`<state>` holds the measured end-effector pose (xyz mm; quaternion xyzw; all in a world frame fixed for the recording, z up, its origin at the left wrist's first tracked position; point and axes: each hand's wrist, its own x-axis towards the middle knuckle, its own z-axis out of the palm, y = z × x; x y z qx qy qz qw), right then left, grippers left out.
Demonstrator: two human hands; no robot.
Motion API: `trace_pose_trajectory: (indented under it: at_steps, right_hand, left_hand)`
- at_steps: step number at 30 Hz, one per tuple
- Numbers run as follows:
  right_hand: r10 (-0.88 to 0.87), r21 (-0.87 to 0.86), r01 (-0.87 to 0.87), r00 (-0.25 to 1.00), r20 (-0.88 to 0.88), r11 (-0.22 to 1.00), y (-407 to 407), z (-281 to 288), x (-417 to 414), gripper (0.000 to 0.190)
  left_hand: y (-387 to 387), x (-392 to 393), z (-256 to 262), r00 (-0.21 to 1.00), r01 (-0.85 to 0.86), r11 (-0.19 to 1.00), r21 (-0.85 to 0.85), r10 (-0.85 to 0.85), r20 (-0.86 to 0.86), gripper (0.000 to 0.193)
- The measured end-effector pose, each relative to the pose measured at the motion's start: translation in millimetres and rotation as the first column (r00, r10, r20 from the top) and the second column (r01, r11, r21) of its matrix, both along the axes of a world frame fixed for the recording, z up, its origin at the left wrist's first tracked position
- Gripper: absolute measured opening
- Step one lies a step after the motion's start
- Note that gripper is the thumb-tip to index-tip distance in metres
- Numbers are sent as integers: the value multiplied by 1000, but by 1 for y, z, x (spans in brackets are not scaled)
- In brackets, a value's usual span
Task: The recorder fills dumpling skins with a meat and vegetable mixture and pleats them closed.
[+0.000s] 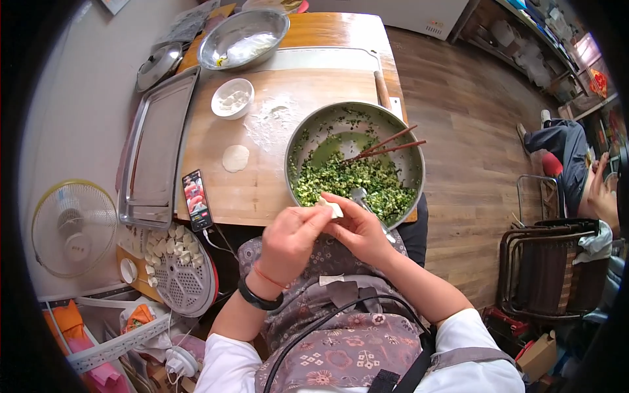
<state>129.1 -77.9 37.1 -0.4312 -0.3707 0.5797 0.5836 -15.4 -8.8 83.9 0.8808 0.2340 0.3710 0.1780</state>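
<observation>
Both my left hand (295, 237) and my right hand (360, 228) pinch a small pale dumpling (333, 208) between their fingertips, above the near rim of a wide metal bowl (415, 172). Chopped green filling (339, 178) covers the bowl's bottom, with some liquid at its far side. A pair of brown chopsticks (390, 147) leans in the filling, and a metal spoon (361, 194) rests at the near side, partly behind my right hand. One flat round dough wrapper (236, 158) lies on the wooden board (216, 191) beside scattered flour (270, 123).
A white bowl of flour (233, 98), a rolling pin (382, 88) and a large metal basin (244, 39) stand farther back. Leftward are a metal tray (159, 142), a phone (196, 200) on a cable and a perforated steamer tray (182, 290) holding several dumplings. Another person (565, 147) sits at right.
</observation>
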Motion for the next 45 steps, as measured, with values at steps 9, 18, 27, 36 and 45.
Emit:
trace_pose_trajectory:
  at_steps: [9,18,27,36,45]
  right_hand:
    - [-153,60,145,971,182,988,11,17,42,35]
    - [-232,2,240,938,258,971,9,8,67,27]
    - [-276,97,259,881,383,961,18,15,62,26]
    - [-180,152,121,860,478,981,33,26,20,26]
    - [-138,219,-6,759,636,976,45,44,-13,24]
  left_hand:
    - [198,-6,-82,933,-334,943,15,333,-138,13]
    - [284,41,-180,833,-439,897,-60,380,-403,17]
    - [151,-94,-102,797,-577,776,-254,603,32,11]
    - [-29,-403,-143,122,-930,12,-368,953,-277,11]
    - [-35,-553,-231,-262,-847,-388,-363,899,-350,15]
